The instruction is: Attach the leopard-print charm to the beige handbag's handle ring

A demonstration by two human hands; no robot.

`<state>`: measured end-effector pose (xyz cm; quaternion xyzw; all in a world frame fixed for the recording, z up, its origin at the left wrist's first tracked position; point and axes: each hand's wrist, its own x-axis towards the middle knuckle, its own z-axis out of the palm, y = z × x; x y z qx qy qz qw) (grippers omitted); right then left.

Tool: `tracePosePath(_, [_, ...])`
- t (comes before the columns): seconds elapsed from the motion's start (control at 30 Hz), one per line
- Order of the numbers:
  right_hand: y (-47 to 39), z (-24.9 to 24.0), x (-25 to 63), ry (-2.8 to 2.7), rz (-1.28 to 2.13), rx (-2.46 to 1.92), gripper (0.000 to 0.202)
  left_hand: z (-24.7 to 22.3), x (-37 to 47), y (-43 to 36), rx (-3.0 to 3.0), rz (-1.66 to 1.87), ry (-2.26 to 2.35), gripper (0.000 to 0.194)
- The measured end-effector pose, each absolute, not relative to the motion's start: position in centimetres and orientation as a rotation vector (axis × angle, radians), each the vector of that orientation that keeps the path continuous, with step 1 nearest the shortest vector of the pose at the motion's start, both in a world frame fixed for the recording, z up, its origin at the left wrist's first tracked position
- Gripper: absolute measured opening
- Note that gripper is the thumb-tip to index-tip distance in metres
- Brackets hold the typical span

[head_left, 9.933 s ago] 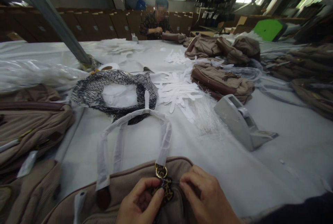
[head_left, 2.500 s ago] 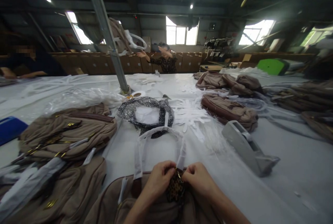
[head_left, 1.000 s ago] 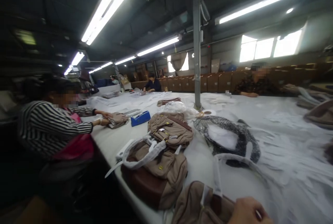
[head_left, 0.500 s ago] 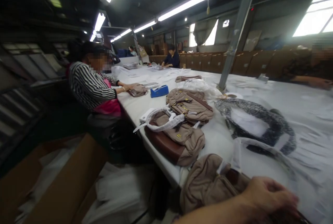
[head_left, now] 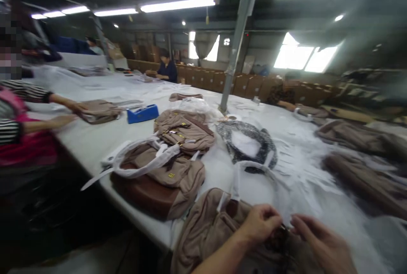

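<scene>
Left hand (head_left: 260, 225) and right hand (head_left: 318, 244) pinch a small fitting atop the tan bag (head_left: 206, 231); finished-looking bags (head_left: 165, 168) at 10 o'clock

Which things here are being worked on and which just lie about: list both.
In hand: left hand and right hand pinch at the top of the tan bag by its white-wrapped handle.

Lying about: stacked tan bags, blue tape dispenser, patterned bag, white table.
</scene>
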<state>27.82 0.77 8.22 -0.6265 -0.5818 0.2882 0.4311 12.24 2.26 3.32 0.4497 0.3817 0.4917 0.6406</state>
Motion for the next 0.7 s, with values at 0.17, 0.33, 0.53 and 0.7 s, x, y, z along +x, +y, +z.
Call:
tracePosePath(0.17, [0.5,8.5,25.7,-1.478,0.958,-1.435,0.036,3.7,11.8,2.2,1.129,1.081,0.793,0.022])
tracePosePath(0.33, [0.3,8.0,25.5,-1.471,0.925,-1.46,0.034,3.7,11.8,2.3,1.136,1.065,0.805,0.029])
tracePosePath(0.53, [0.7,6.4,26.0,-1.49,1.021,-1.451,0.037,3.4,11.8,2.5,1.136,1.027,0.825,0.04])
tracePosePath(0.7, [0.7,5.8,25.7,-1.469,1.07,-1.432,0.039,3.3,11.8,2.5,1.101,1.011,0.827,0.039])
